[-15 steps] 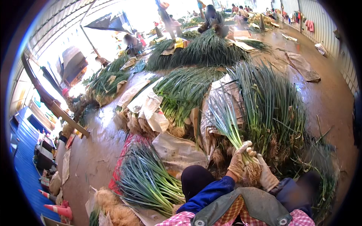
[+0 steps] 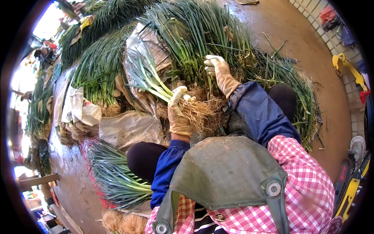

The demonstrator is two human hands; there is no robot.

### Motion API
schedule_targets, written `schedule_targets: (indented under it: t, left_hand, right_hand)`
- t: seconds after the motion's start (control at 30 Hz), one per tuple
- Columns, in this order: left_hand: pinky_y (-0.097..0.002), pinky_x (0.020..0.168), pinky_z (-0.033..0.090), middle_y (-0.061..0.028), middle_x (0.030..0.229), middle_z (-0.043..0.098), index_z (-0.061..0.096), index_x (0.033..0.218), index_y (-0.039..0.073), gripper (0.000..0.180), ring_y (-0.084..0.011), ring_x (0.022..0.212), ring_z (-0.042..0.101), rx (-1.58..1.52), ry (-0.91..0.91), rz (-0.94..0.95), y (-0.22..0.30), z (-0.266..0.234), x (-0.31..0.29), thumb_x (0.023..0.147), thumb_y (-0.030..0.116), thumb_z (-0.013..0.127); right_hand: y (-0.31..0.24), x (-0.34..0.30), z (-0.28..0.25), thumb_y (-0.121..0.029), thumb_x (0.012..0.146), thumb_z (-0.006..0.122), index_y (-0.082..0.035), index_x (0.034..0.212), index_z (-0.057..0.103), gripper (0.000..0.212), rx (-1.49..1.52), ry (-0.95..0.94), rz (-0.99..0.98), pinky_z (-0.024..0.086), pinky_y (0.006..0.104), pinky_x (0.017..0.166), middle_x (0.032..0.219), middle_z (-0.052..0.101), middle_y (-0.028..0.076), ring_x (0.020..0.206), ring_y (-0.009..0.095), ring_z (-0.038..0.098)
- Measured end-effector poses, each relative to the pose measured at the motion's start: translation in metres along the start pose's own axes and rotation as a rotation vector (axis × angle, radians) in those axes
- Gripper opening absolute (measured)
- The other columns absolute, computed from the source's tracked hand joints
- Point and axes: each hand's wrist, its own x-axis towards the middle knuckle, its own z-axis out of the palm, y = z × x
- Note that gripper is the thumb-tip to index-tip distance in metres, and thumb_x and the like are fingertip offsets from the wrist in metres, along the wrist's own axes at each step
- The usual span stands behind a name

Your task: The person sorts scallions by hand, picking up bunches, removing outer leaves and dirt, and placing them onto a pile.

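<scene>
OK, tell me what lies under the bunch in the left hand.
Under the bunch of green onions, shut in the left hand, lie crumpled sacks. Its roots cover whatever is beneath them.

I count my two gloved hands: my left hand (image 2: 178,113) grips one bunch of green onions (image 2: 150,78), and my right hand (image 2: 220,72) rests in one big heap of green onions (image 2: 198,31). One tied bundle (image 2: 113,175) lies lower left. Further piles behind blur together; I cannot count them.
</scene>
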Motion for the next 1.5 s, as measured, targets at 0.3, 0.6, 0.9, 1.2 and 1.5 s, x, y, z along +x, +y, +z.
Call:
schedule_targets:
  t: [0.3,0.6,0.9,1.2,1.5]
  left_hand:
    - [-0.0244,0.055,0.05,-0.0084,0.079,0.064,0.063,0.095,-0.003,0.015,-0.0138,0.058,0.059,0.114,-0.016,-0.042,-0.021,-0.023,0.023,0.086,0.005,0.055]
    - [-0.0244,0.056,0.051,-0.009,0.079,0.064,0.063,0.097,-0.004,0.018,-0.0148,0.061,0.061,0.109,0.001,-0.039,-0.023,-0.024,0.033,0.084,0.005,0.055]
    - [-0.0272,0.062,0.054,-0.0116,0.081,0.064,0.062,0.099,-0.006,0.021,-0.0182,0.068,0.064,0.156,0.005,-0.099,-0.028,-0.026,0.028,0.082,0.001,0.054]
    - [-0.0318,0.089,0.049,-0.0146,0.11,0.063,0.054,0.12,-0.006,0.036,-0.0216,0.102,0.06,0.041,-0.142,-0.176,-0.036,-0.034,0.034,0.086,0.007,0.055]
    - [-0.0271,0.059,0.054,-0.007,0.081,0.064,0.061,0.099,-0.005,0.021,-0.0188,0.066,0.064,0.035,0.036,-0.214,-0.043,-0.031,0.03,0.081,0.005,0.064]
  right_hand:
    - [0.035,0.045,0.039,-0.038,0.081,0.066,-0.004,0.109,0.06,0.045,-1.478,-0.254,0.001,0.049,0.0362,0.065,0.085,0.068,0.01,0.072,0.022,0.064]
    - [-0.069,0.074,-0.009,-0.024,0.089,0.06,-0.007,0.091,0.063,0.018,-0.247,-0.386,0.118,0.041,0.0208,0.041,0.063,0.058,0.0,0.047,0.006,0.048]
    - [0.052,0.006,-0.023,-0.033,0.084,0.066,-0.005,0.092,0.063,0.029,-1.442,-0.159,0.134,0.046,0.03,0.052,0.064,0.062,0.002,0.049,0.013,0.054]
    - [0.0,-0.003,0.022,-0.02,0.084,0.068,-0.001,0.093,0.061,0.022,-0.465,-0.451,0.183,0.04,0.0244,0.038,0.06,0.06,0.006,0.044,0.013,0.054]
    - [0.034,-0.002,0.039,-0.031,0.088,0.062,-0.01,0.091,0.07,0.023,-0.178,-0.459,0.402,0.032,0.025,0.036,0.053,0.052,-0.001,0.038,0.009,0.04]
